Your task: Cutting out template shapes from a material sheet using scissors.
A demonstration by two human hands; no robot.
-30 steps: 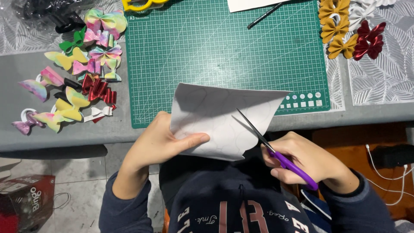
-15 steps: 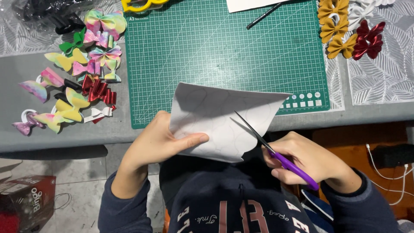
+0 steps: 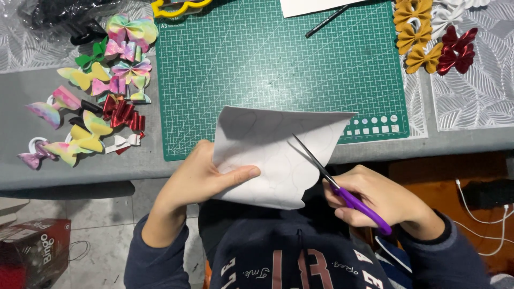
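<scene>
Your left hand (image 3: 195,179) pinches the white sheet (image 3: 278,155) at its left edge, thumb on top, fingers hidden beneath. The sheet hangs off the near edge of the table (image 3: 80,166), just above your lap, with faint curved outlines drawn on it. Your right hand (image 3: 383,200) is closed through the purple handles of the scissors (image 3: 334,184); the blades are parted and bite into the sheet's right side, tips pointing up and left, away from that hand.

Step in hand, as it reads: cutting along a drawn curve, partway in. The lower right edge already shows scalloped cuts. Next move likely calls for turning the sheet with your left hand, so the line feeds into the blades, rather than twisting the scissors.

Beyond your hands lies the green mat (image 3: 278,64); past your left hand, coloured bows (image 3: 96,107).
</scene>
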